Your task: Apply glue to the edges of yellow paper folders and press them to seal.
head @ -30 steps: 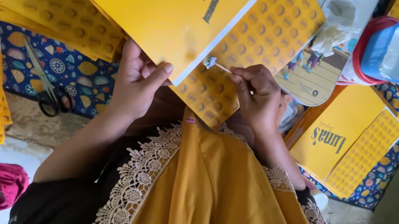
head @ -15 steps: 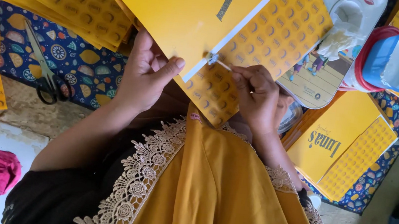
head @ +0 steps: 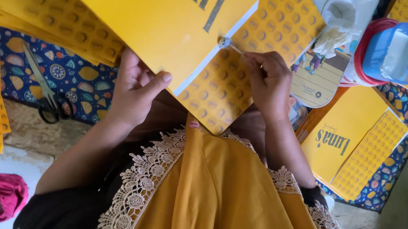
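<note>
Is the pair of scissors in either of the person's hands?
No, the scissors lie on the patterned cloth, apart from the left hand and right hand, which hold the yellow folder.

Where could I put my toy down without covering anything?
The bare patterned cloth between the scissors and the left hand is free, and so is the pale floor below the scissors. The top right, around the blue container, is crowded.
</note>
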